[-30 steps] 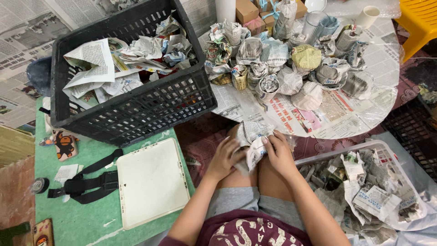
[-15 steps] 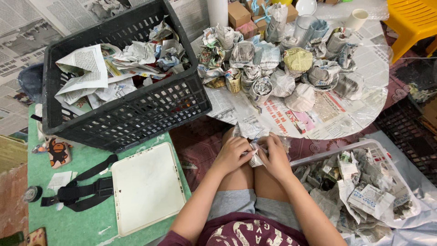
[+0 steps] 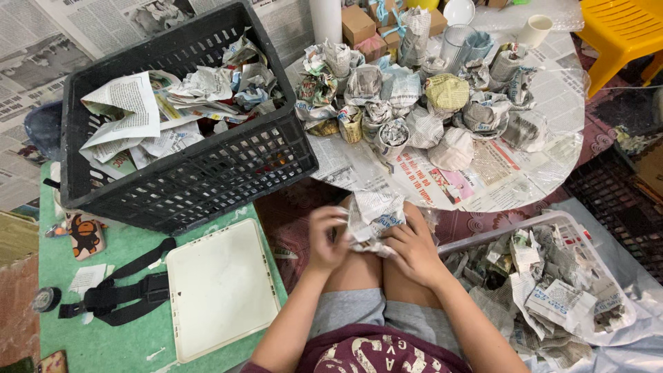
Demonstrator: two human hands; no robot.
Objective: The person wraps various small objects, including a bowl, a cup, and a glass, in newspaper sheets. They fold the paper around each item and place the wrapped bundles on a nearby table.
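— The left hand (image 3: 327,238) is curled round the near side of a crumpled newspaper bundle (image 3: 373,215), fingers gripping the paper, a bit blurred

— And the right hand (image 3: 413,249)?

— Clasped on the same bundle from the other side, thumb and fingers pressed into the folds. The bundle sits over the person's knees, just below the edge of the round table (image 3: 525,173)

— What is on that table?

— A crowd of newspaper-wrapped lumps (image 3: 428,114), packed close together on spread newsprint, with a clear glass (image 3: 456,45) and a white cup (image 3: 535,29) behind them

— And to the sides?

— On the left a black plastic crate (image 3: 200,173) holding loose crumpled sheets, tilted against the table. On the right a white basket (image 3: 552,221) with more paper scraps. By the left knee a cream tray (image 3: 221,290) lies flat on a green mat (image 3: 103,338), beside a black strap (image 3: 117,297)
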